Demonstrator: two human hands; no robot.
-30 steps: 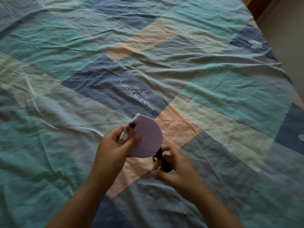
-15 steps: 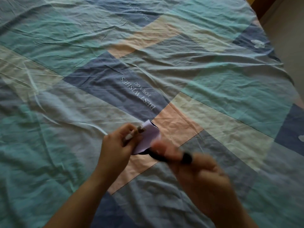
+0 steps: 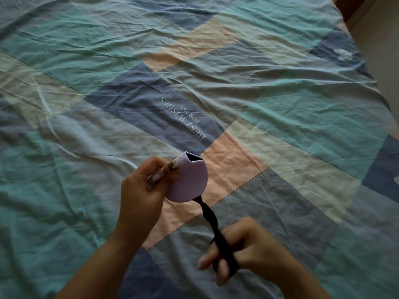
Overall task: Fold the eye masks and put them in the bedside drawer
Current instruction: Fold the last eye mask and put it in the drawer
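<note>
A lilac eye mask [image 3: 189,182], folded in half into a rounded shape, is held above the bed. My left hand [image 3: 143,190] pinches its left edge, along with a small brown and white patterned piece. A black elastic strap [image 3: 210,216] runs from the mask's lower edge down to the right, twisted and stretched. My right hand [image 3: 244,249] has the strap looped around its fingers and pulls it taut. The drawer is not in view.
A wrinkled patchwork bedsheet [image 3: 280,108] in teal, blue, cream and peach, printed "BEST WISHES FOR YOU", fills the view. The bed's right edge and bare floor [image 3: 384,50] lie at the upper right.
My right hand has moved down and to the right, drawing the black strap out from the mask. The mask has turned so its rounded lilac face shows again.
</note>
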